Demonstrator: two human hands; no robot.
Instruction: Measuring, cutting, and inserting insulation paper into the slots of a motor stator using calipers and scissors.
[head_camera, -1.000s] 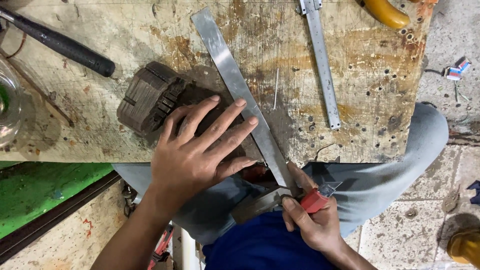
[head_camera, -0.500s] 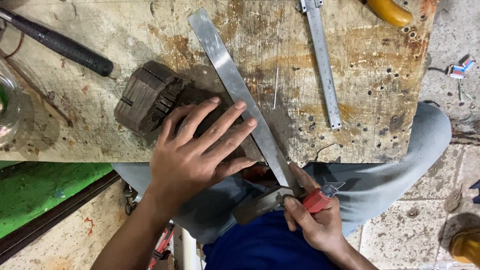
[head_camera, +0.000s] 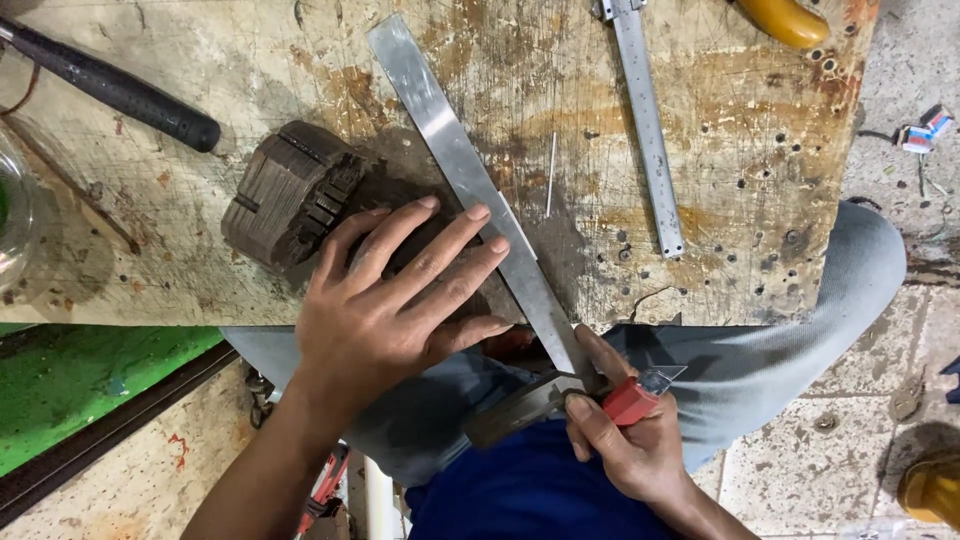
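Scarred wooden bench (head_camera: 700, 150). My left hand (head_camera: 385, 310) lies flat, fingers spread, pinning dark sheet and steel ruler (head_camera: 470, 180). Right hand (head_camera: 625, 435) grips red-handled cutter (head_camera: 632, 400) at ruler's near end; cut seemingly about finished.

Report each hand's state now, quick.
Left hand: open, fingers spread, pressing down beside the metal ruler.
Right hand: closed on a red-handled cutter.

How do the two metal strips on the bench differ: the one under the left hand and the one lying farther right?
The wide ruler is flat, broad and lies diagonally; the narrow bar is slimmer and runs nearly straight up the bench. The ruler is pinned by the left hand, its lower end meeting the right hand with the red knife; the bar lies untouched. Both are long, grey metal.
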